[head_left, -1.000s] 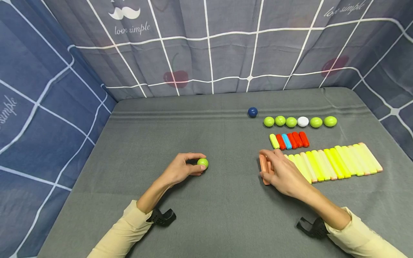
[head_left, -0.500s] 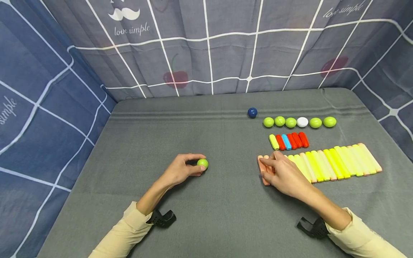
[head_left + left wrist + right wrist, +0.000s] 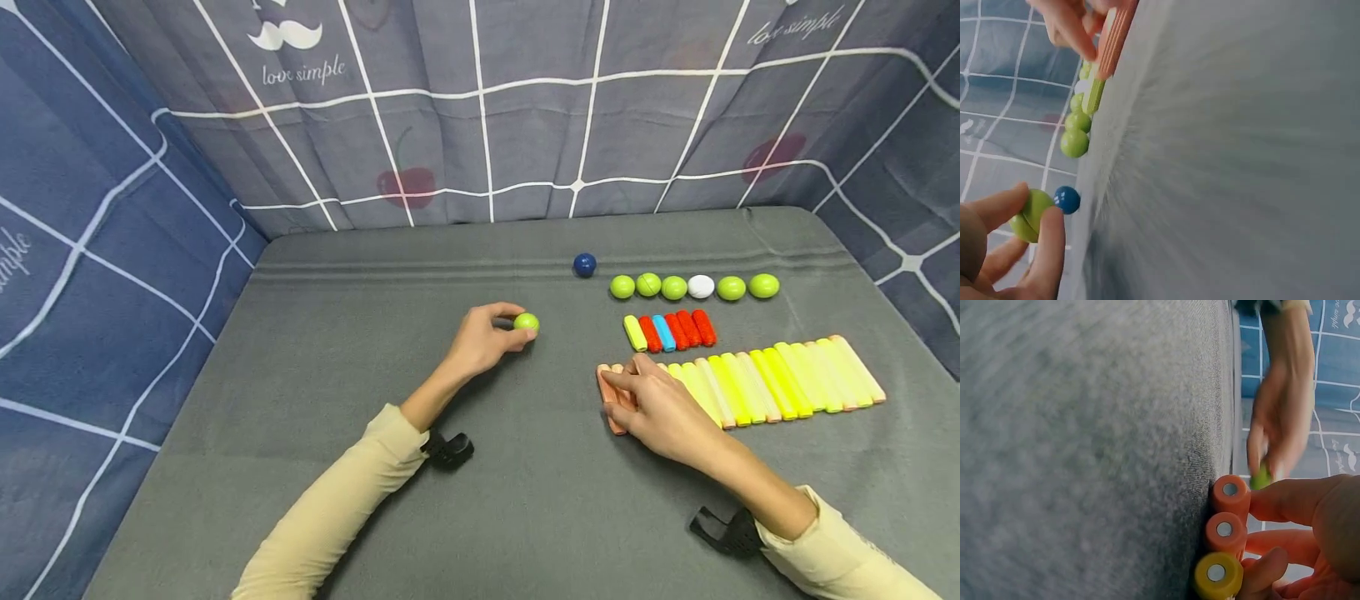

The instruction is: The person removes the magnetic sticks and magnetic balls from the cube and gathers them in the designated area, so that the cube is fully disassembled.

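Observation:
My left hand (image 3: 483, 343) pinches a light green ball (image 3: 527, 322) between thumb and fingers, held to the left of the rods. A groove runs round this ball (image 3: 1035, 212) in the left wrist view. My right hand (image 3: 663, 408) rests over the left end of a long row, thumb and forefinger touching the orange rods (image 3: 1230, 501). Round metal discs show in the rod ends in the right wrist view, with a yellow rod (image 3: 1218, 575) lying beside the orange ones. Part of the row is hidden under the right hand.
Long yellow and pale rods (image 3: 783, 379) lie side by side to the right. Behind them is a row of short red, blue and yellow rods (image 3: 681, 331). Farther back, green balls (image 3: 731, 288) and a white ball (image 3: 701, 287) line up, near a dark blue ball (image 3: 585, 265).
My left hand has carried the green ball away from me and to the right. The right hand's fingers have drawn back from the far end of the orange rods, uncovering it.

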`<move>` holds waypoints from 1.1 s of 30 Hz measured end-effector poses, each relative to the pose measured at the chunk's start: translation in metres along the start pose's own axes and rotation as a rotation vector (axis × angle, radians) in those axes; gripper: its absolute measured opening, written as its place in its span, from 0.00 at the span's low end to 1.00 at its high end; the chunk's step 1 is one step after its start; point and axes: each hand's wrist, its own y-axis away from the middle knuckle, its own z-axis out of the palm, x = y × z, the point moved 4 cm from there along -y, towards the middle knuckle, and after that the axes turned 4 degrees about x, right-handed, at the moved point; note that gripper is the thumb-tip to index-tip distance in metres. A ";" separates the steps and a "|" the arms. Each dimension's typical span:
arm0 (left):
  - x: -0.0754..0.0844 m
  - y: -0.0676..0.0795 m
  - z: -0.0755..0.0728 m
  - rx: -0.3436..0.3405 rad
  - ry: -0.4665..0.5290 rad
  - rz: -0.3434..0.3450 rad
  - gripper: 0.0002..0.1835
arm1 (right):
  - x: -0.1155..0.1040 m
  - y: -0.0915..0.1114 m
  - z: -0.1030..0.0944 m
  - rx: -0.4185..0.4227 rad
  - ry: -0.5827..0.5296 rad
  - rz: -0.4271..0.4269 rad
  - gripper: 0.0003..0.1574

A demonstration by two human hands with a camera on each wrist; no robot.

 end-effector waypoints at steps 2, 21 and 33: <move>0.004 -0.020 0.011 0.019 -0.040 0.032 0.21 | -0.001 0.000 0.003 -0.005 -0.005 0.005 0.28; 0.005 -0.080 0.041 0.154 -0.104 -0.015 0.20 | -0.007 -0.001 0.007 -0.009 -0.003 -0.010 0.28; -0.002 -0.081 0.038 0.153 -0.029 -0.011 0.21 | -0.006 -0.002 0.007 -0.004 0.004 -0.019 0.28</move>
